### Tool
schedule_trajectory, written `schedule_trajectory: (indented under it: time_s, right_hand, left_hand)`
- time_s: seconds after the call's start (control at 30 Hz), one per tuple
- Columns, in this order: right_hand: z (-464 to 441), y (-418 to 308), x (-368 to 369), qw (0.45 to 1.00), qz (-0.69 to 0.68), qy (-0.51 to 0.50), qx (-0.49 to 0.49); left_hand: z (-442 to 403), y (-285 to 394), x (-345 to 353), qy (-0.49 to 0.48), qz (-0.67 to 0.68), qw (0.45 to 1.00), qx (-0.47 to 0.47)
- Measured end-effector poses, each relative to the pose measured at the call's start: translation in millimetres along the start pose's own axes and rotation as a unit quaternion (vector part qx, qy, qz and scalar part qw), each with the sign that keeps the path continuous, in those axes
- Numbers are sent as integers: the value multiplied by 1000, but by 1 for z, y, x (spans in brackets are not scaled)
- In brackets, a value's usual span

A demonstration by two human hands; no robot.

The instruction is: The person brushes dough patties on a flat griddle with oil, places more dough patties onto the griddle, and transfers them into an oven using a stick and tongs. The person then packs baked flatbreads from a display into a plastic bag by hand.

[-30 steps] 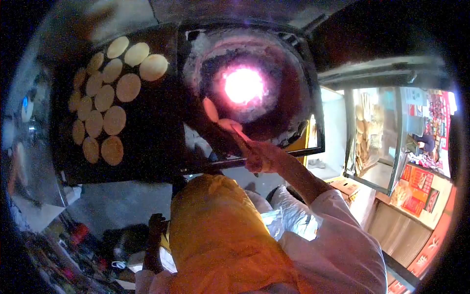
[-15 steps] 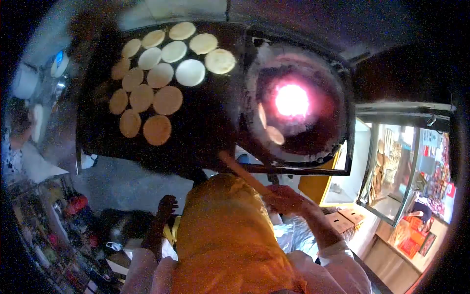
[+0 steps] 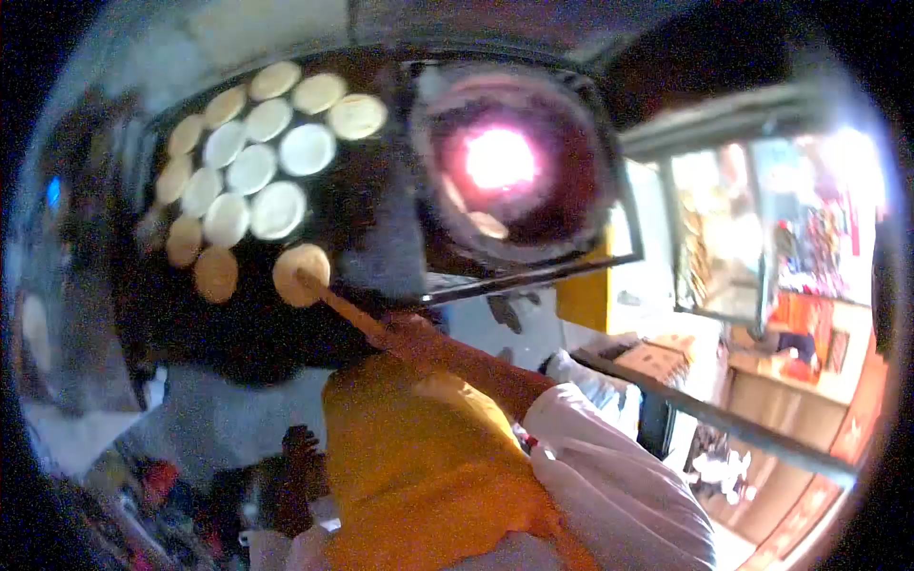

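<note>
My right hand [image 3: 411,339] is closed round a flat wooden stick [image 3: 352,311]. The stick's tip touches a round flatbread [image 3: 303,269] near the front of the dark griddle [image 3: 314,333]. Several more round flatbreads [image 3: 227,219] lie in slanting rows on the griddle's left part, some pale and others browner. My left hand [image 3: 302,449] hangs low beside my orange apron [image 3: 409,447], away from the griddle. It is in shadow, its fingers loosely apart with nothing visible in them.
Right of the griddle is a round fire opening [image 3: 571,124] with a bright glow; a flatbread [image 3: 488,226] leans at its near inner edge. Cardboard boxes [image 3: 652,362] and a wooden counter [image 3: 771,404] stand to the right. A dark metal edge [image 3: 533,278] runs along the front.
My right hand has moved left with the stick, whose tip is now on a flatbread. The front middle flatbreads now look paler. The view has shifted too.
</note>
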State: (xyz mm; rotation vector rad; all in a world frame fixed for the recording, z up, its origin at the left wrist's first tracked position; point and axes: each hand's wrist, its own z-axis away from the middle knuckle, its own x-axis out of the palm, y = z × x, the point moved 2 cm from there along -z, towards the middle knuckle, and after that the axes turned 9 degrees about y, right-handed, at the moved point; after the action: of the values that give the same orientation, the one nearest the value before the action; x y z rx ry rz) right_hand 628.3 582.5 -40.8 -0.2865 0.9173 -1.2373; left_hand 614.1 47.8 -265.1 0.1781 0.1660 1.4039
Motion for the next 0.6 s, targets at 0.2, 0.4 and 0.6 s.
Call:
schedule_trajectory:
  time_s: [0.2, 0.4, 0.6]
  right_hand:
    - [97, 63, -95, 969, -211, 59, 113]
    - [150, 133, -151, 902, -328, 199, 196]
    - [164, 149, -213, 909, -300, 192, 216]
  left_hand:
    - [-6, 42, 86, -20, -119, 992, 37]
    - [-15, 76, 193, -55, -241, 966, 76]
    - [-9, 73, 179, -43, -260, 963, 62]
